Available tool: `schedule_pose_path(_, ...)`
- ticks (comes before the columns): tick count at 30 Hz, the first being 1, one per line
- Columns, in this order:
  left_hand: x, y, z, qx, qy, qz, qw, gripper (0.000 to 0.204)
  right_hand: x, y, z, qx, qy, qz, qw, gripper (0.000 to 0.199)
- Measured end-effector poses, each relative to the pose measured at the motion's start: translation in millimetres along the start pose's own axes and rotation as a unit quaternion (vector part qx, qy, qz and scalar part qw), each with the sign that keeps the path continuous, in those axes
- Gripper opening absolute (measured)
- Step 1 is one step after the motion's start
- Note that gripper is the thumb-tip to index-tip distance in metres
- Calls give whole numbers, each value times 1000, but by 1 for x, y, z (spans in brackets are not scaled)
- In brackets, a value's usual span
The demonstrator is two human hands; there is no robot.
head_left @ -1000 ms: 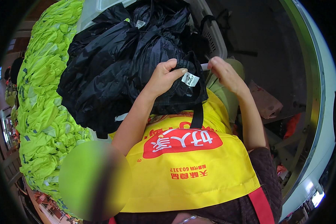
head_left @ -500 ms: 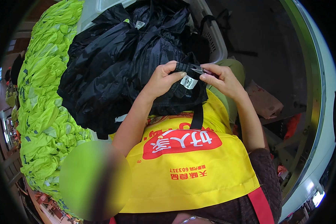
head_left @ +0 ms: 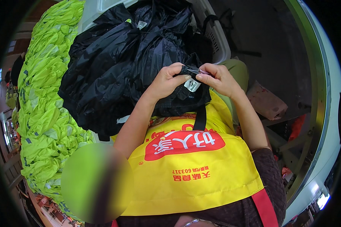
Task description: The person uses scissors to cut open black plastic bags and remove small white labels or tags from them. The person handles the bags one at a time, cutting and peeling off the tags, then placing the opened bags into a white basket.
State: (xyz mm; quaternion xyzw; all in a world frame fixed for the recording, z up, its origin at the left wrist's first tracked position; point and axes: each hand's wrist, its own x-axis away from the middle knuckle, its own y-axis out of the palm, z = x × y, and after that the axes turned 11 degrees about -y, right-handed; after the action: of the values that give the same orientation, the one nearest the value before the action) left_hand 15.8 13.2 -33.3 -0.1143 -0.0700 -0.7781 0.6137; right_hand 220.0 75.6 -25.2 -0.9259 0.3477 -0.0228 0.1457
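The left hand (head_left: pixel 166 81) is in the centre of the view, above the upper part of the yellow apron (head_left: pixel 201 189); its forearm rises from below, slanting up and to the right; the thumb and index finger close in a narrow pinch on the edge of the black garment (head_left: pixel 102 75), with the thumb pointing right. The right hand (head_left: pixel 222 78) faces it from the right, at nearly equal height; its forearm slants up and to the left, with the elbow bent; thumb and fingers close around a small metal tool (head_left: pixel 192 71), whose pointed end is directed left at the pinched edge; whether the tip touches the fabric cannot be told. The garment's held edge is between the two hands; a white label (head_left: pixel 192 85) hangs just below it; the bulk of the garment extends up and left, beside a heap of fluorescent yellow-green fabric (head_left: pixel 45 113); a pale perforated bin (head_left: pixel 220 45) is behind the right hand.
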Motion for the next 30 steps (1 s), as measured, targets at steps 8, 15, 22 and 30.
schedule_pose_path(8,1,0,0,-1,-15,-10,1000,14,4,3,19,-71,2,54,996,29)
schedule_pose_path(15,0,-1,-3,-49,13,-18,999,16,2,-5,2,-3,-6,-34,999,29)
schedule_pose_path(22,-1,1,-2,-93,26,-18,995,14,-2,-5,4,36,-22,-36,998,34)
schedule_pose_path(30,-1,-1,-6,-92,25,-29,995,12,-1,9,15,-319,150,216,911,28)
